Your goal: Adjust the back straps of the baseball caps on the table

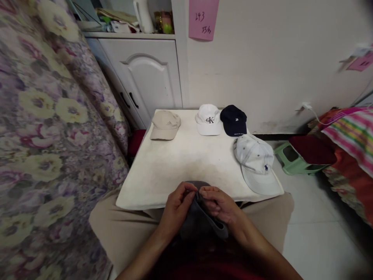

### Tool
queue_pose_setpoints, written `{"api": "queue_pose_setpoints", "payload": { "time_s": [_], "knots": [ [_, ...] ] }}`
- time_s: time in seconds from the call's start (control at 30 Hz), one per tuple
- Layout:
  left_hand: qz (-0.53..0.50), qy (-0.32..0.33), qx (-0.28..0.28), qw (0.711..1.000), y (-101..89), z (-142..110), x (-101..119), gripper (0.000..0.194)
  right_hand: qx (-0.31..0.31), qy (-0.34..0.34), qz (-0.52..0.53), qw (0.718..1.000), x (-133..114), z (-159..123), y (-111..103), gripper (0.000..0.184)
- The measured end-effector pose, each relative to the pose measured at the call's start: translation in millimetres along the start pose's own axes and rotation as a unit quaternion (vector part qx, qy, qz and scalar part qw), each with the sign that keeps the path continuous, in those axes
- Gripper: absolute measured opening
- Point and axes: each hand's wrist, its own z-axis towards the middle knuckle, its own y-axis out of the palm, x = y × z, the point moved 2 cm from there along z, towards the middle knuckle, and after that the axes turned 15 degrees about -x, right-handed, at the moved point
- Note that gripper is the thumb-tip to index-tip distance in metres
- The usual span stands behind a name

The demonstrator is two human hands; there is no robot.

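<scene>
A dark grey cap point(194, 219) rests in my lap at the table's near edge. My left hand point(180, 200) pinches its edge between thumb and fingers. Close beside it, my right hand point(217, 202) has its fingers closed on the same part of the cap, near a narrow strap or band. The fingers hide the exact spot being held. Farther off on the white-covered table point(175, 167) lie a beige cap point(166, 125), a white cap point(208, 120), a navy cap point(234, 120) and a pale grey-white cap point(255, 161).
A flowered curtain point(43, 155) hangs on the left. Behind the table are a white cabinet point(148, 74) and a wall with a pink paper note point(203, 19). To the right stand a green stool point(294, 157) and a bed with a striped cover point(354, 134).
</scene>
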Motion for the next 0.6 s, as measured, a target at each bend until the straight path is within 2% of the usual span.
{"api": "queue_pose_setpoints", "payload": {
  "time_s": [0.2,0.33,0.47,0.6],
  "knots": [
    [0.019,-0.008,-0.005,1.000,1.7,-1,-2,0.009,-0.002,-0.022,-0.026,0.999,2,-1,-6,0.028],
    [0.004,-0.016,-0.005,1.000,1.8,-1,0,0.008,0.034,-0.041,-0.117,0.992,-1,-3,-6,0.028],
    [0.001,-0.033,-0.003,0.999,1.9,2,4,0.008,0.073,-0.058,-0.231,0.969,-5,-7,-1,0.026],
    [-0.011,-0.032,0.000,0.999,1.4,4,6,0.006,0.057,-0.081,-0.260,0.960,-6,-9,5,0.023]
  ]
}}
